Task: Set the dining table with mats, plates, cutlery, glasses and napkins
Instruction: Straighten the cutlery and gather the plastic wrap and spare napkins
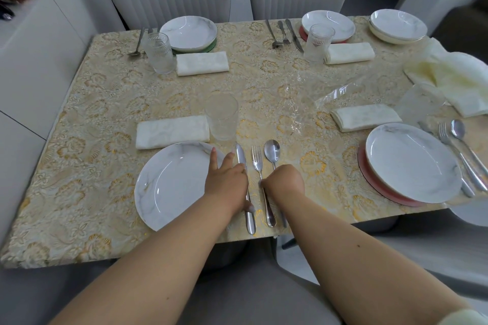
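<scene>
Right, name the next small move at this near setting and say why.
Probably nudge the fork straight: the right hand touches its handle, and it leans slightly against the knife under the left hand.

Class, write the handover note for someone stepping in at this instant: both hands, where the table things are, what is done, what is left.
Left hand rests open on the knife; right hand is curled at the fork and spoon, grip unclear.
Done: four places have plate, glass, napkin and cutlery.
Left: no mat shows under the near left plate; spare plates, loose cloths and plastic wrap remain.
</scene>
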Demonstrator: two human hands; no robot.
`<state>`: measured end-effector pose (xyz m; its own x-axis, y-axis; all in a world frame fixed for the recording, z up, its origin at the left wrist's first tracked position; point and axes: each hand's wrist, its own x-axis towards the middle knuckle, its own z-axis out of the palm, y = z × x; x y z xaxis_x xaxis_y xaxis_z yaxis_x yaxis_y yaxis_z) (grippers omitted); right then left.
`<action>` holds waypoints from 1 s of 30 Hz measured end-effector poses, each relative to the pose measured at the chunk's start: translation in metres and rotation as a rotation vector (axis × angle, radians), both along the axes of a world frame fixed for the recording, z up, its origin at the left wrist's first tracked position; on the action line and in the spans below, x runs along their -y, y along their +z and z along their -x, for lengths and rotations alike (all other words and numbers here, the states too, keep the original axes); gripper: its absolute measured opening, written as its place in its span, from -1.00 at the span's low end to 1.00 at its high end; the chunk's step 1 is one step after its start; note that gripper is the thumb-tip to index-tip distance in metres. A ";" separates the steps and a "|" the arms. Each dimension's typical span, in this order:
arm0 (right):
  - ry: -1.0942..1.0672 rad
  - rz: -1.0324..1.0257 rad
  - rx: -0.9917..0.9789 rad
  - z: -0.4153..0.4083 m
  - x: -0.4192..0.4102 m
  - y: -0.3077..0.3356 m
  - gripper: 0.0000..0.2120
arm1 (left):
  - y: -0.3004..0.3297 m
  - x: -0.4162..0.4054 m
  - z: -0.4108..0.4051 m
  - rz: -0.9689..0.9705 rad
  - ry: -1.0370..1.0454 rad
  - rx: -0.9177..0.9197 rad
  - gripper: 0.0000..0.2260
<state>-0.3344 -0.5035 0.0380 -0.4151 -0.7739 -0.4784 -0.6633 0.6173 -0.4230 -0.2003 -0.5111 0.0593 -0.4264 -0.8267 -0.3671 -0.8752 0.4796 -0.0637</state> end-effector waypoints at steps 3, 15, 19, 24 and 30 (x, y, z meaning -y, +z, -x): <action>-0.005 0.001 0.000 0.000 0.000 0.000 -0.80 | -0.001 0.000 0.000 0.010 0.003 -0.022 -0.27; -0.013 0.073 -0.072 0.005 -0.002 0.001 -0.75 | -0.004 -0.001 -0.002 0.023 0.009 -0.069 -0.23; -0.069 0.071 -0.105 0.017 -0.005 0.000 -0.74 | -0.005 0.000 -0.001 0.029 -0.001 -0.064 -0.18; -0.005 0.031 -0.130 0.012 -0.002 -0.007 -0.77 | -0.004 0.000 -0.002 0.024 -0.006 -0.054 -0.17; -0.015 0.045 -0.108 0.013 -0.001 -0.007 -0.81 | -0.004 0.000 -0.002 0.022 -0.003 -0.048 -0.19</action>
